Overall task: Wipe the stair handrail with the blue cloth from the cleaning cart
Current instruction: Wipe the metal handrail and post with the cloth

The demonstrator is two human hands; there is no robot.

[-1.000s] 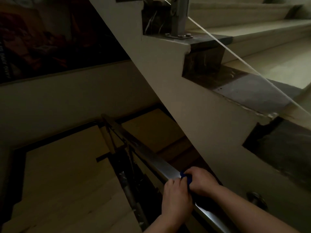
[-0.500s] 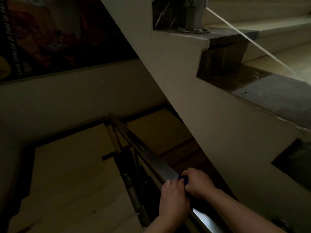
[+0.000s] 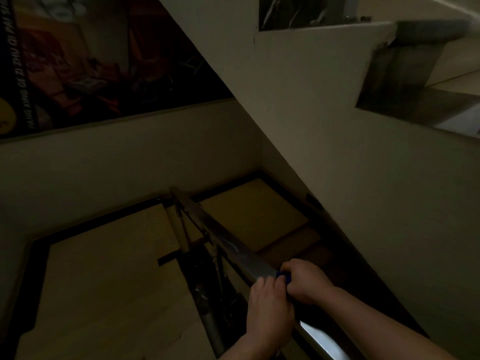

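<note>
A metal stair handrail (image 3: 228,246) slopes down and away from the lower right toward a landing. Both hands clasp it low in the frame. My right hand (image 3: 306,283) is closed over the rail with a small patch of the blue cloth (image 3: 283,276) showing at its fingertips. My left hand (image 3: 270,306) grips the rail's near side, touching the right hand. Most of the cloth is hidden under the hands.
The slanted underside of the upper stair flight (image 3: 324,152) hangs close on the right. Below lie tan landing tiles (image 3: 109,268) with dark borders. Dark baluster posts (image 3: 207,302) run under the rail. A large dim poster (image 3: 78,61) covers the left wall.
The view has tilted down and to the left, so the upper steps slid out at the right. Both hands stay clasped on the rail with the cloth, seemingly a little further down it.
</note>
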